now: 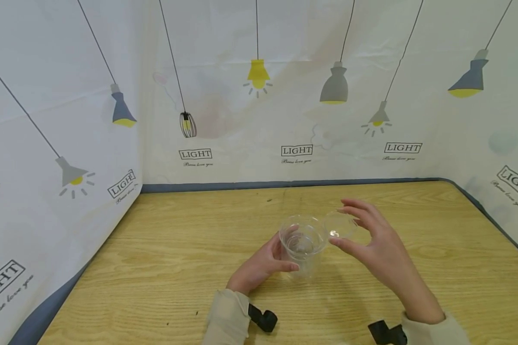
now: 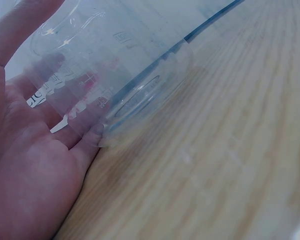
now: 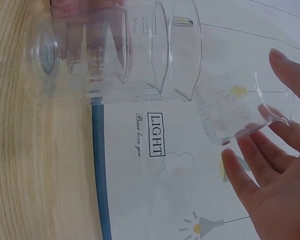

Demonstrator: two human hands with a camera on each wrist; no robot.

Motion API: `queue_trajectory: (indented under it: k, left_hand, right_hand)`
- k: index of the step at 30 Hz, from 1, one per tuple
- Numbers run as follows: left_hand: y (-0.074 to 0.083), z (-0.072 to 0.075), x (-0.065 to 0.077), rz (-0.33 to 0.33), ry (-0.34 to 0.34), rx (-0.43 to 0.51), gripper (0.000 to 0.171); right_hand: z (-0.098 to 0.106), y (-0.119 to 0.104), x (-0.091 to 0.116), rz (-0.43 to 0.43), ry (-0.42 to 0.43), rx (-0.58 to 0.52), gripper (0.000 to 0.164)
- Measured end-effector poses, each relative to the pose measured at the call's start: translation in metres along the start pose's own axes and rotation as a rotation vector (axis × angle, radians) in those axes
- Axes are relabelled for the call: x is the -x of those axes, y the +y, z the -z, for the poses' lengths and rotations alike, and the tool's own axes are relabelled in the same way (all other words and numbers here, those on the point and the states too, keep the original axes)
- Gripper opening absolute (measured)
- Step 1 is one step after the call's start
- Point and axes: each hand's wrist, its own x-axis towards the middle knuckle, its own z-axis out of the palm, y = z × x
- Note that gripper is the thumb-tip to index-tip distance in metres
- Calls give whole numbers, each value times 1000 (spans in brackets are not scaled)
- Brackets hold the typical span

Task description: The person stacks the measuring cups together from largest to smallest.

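Clear plastic measuring beakers, nested one inside another (image 1: 301, 247), stand upright at the table's middle. My left hand (image 1: 263, 263) grips them from the left, its thumb on the near side and its fingers round the far side. Faint scale marks show on their walls in the right wrist view, where several rims overlap. Whether their base touches the table is unclear. My right hand (image 1: 380, 247) holds a smaller clear beaker (image 3: 240, 110) between thumb and fingers, just right of the stack's rim. In the head view this small beaker (image 1: 340, 225) is faint.
The wood-grain table (image 1: 177, 249) spreads around both hands. A white sheet printed with lamps (image 1: 241, 120) rises behind and along both sides, with a dark blue edge (image 1: 220, 186) where it meets the table. Black camera mounts (image 1: 263, 318) sit on both wrists.
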Motion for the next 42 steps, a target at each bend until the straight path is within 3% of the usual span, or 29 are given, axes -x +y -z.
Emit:
queue_trajectory:
  k: [21, 42]
  left_hand:
    - [2, 0, -1, 20, 7, -32, 79]
    - [3, 0, 1, 17, 3, -23, 78]
  right_hand:
    - [-12, 4, -1, 75, 65, 12, 53]
    - [-19, 4, -1, 71, 58, 22, 53]
